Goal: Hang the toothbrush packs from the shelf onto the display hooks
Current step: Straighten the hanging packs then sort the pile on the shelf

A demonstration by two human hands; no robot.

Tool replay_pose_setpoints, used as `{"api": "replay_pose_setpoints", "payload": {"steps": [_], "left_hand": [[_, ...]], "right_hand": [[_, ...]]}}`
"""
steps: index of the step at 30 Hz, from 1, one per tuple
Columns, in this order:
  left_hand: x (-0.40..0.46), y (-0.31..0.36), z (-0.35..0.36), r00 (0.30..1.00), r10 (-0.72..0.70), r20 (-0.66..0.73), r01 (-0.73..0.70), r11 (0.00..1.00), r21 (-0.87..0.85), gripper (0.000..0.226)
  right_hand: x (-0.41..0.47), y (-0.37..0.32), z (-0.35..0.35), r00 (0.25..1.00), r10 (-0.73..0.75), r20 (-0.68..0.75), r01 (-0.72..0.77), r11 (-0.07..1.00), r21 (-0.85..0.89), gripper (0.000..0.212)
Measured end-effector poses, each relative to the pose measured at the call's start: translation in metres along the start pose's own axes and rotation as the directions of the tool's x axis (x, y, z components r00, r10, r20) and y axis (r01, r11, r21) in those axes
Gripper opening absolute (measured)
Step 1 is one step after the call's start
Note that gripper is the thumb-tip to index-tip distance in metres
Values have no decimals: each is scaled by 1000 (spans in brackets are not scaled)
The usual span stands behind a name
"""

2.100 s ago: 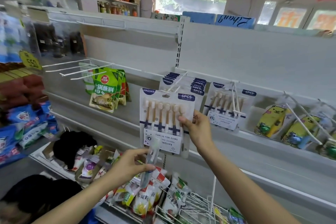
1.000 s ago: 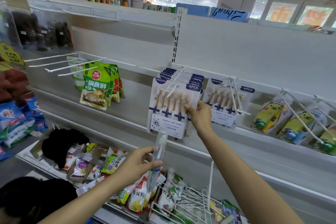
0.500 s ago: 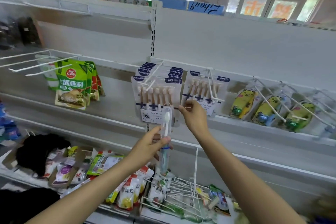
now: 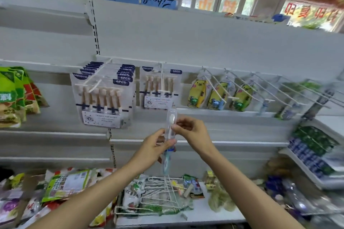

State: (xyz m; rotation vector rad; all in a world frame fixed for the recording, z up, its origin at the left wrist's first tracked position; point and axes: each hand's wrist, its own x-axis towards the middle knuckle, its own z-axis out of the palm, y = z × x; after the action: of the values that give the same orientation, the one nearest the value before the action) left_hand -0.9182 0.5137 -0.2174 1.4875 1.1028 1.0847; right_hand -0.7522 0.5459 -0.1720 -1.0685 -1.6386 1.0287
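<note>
Presently both hands held slim clear single-toothbrush pack: left hand fingers clamped mid-pack, right hand pinching top. Risk: slippery pack slipping, missing white wire hooks at 1 o'clock.

Bright window daylight, motion-blurred right side, wide-angle edge distortion

There were two hands: the left hand and the right hand. Together they held one clear toothbrush pack. At about ten o'clock from it hung a bunch of white six-brush packs, around seven by their blue corner labels. At twelve o'clock hung one more six-brush pack. At two o'clock hung three yellow bear packs. Far at nine o'clock hung some green bags, too bunched to count.
</note>
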Motion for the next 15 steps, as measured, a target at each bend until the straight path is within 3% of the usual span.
{"api": "replay_pose_setpoints", "payload": {"steps": [3, 10, 15], "left_hand": [[11, 3, 34, 998, 4, 62, -6, 999, 32, 22], [42, 4, 135, 973, -74, 219, 67, 997, 39, 32], [62, 0, 223, 956, -61, 287, 45, 997, 60, 36]], "right_hand": [[-17, 7, -34, 998, 25, -58, -25, 1000, 0, 6], [-57, 32, -134, 982, 26, -186, -30, 999, -19, 8], [-83, 53, -226, 953, 37, -301, -48, 998, -30, 10]]}}
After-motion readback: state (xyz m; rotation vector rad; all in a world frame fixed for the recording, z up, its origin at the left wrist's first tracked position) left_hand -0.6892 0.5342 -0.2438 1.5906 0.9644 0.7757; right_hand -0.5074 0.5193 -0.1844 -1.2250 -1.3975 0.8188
